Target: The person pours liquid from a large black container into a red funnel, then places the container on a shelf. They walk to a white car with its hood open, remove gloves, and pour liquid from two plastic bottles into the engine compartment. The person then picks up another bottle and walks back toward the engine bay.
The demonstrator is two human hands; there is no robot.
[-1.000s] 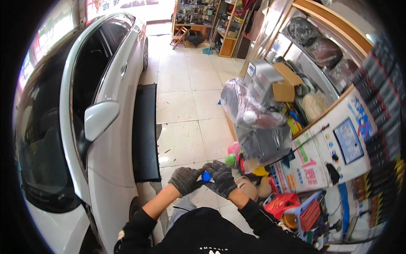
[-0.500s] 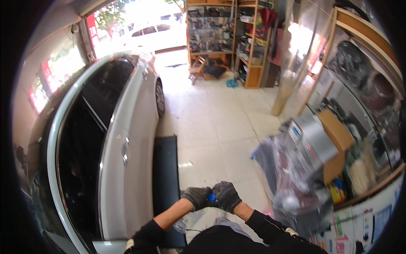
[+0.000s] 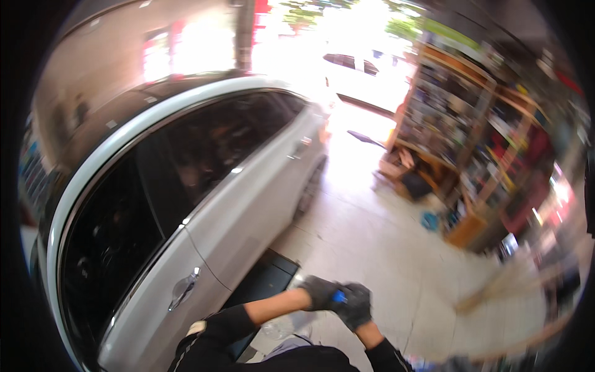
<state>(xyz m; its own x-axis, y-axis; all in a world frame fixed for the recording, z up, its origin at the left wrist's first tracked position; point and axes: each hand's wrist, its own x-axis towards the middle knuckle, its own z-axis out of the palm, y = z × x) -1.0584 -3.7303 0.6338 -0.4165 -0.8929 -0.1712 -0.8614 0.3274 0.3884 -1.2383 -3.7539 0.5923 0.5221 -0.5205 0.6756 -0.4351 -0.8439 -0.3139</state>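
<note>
My left hand (image 3: 318, 292) and my right hand (image 3: 356, 307), both in dark grey knit gloves, meet low in front of my body. Both are closed around a small blue thing (image 3: 339, 297) that shows between them. Its kind is hard to make out, since the fingers cover most of it and the picture is smeared. A silver-white car (image 3: 248, 229) stands to my left, its door handle (image 3: 184, 289) not far from my left forearm. A clear plastic object (image 3: 277, 328) shows below that forearm.
Along the car's side lies a dark flat mat or board (image 3: 263, 279). Wooden shelves (image 3: 458, 68) packed with goods stand far right, with a blue item (image 3: 429, 220) on the tiled floor (image 3: 372, 248). Another white car (image 3: 365, 80) is outside the bright doorway.
The view has swung left, so the car fills more of it and the shelves sit further right. My hands remain together around the blue thing.
</note>
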